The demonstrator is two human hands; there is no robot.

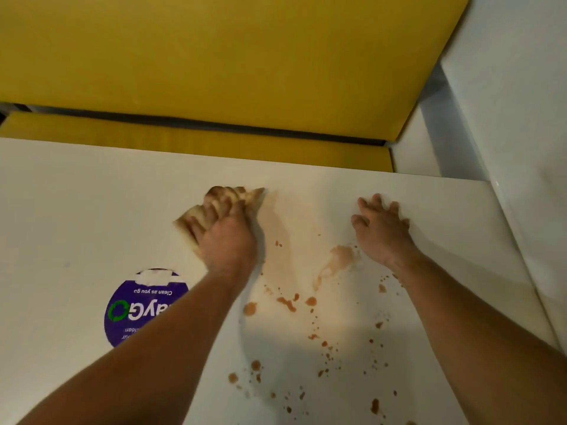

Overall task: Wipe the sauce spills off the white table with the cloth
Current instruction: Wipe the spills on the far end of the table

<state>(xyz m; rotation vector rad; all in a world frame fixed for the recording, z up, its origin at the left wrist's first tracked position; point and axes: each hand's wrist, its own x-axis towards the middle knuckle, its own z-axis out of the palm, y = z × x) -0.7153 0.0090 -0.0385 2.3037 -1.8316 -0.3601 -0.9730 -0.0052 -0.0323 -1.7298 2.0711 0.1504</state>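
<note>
On the white table (76, 210), my left hand (225, 237) presses flat on a sauce-stained tan cloth (233, 194) near the far middle. The cloth is blurred and sticks out past my fingertips. A faint smeared film lies just right of the cloth. Brown sauce spills (337, 259) sit between my hands, with several drops and blotches (287, 303) scattered toward the near edge. My right hand (382, 231) rests flat on the table with fingers spread, to the right of the largest smear.
A round purple sticker (132, 311) reading "Clean as you go" is on the table, partly under my left forearm. A yellow bench seat (214, 142) and backrest (214, 56) lie beyond the far edge. A white wall panel (506, 118) runs along the right.
</note>
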